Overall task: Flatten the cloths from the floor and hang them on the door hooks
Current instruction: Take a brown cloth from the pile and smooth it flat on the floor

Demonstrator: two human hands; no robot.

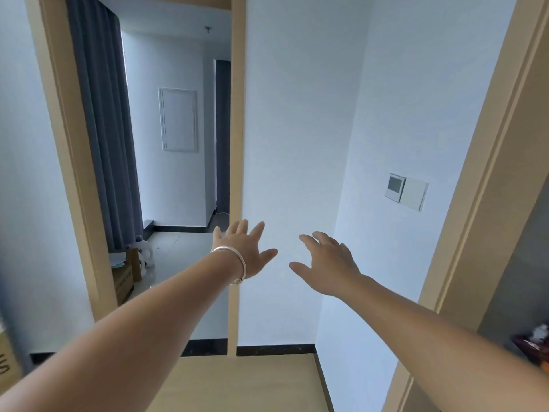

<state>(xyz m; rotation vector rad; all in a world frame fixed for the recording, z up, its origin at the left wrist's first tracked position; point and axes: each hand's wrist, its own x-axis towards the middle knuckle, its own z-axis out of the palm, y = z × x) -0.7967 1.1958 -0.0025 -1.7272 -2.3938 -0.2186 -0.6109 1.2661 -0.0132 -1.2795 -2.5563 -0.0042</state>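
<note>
A: What do you see from the head view?

B: Two bare arms reach out in front. The left hand (pixel 246 251) has its fingers spread wide and holds nothing. It has a silver bangle (pixel 234 263) on the wrist.

A: And the other one?

B: The right hand (pixel 329 263) is spread out too, fingers a bit bent, and it holds nothing. The two hands are near each other but do not touch.

A: What is behind them?

B: A white wall (pixel 297 144). To the left is a doorway with a tan frame (pixel 237 144). The left hand is in front of that frame.

A: Where are the cloths?

B: I cannot see any cloths here, and no hooks.

A: What else is there?

B: A grey curtain (pixel 101 129) hangs past the doorway, with a cardboard box (pixel 124 278) on the floor below it. On the right wall are a small screen (pixel 395 187) and a white switch (pixel 414 193), side by side. The floor (pixel 243 382) below the arms is tan.
</note>
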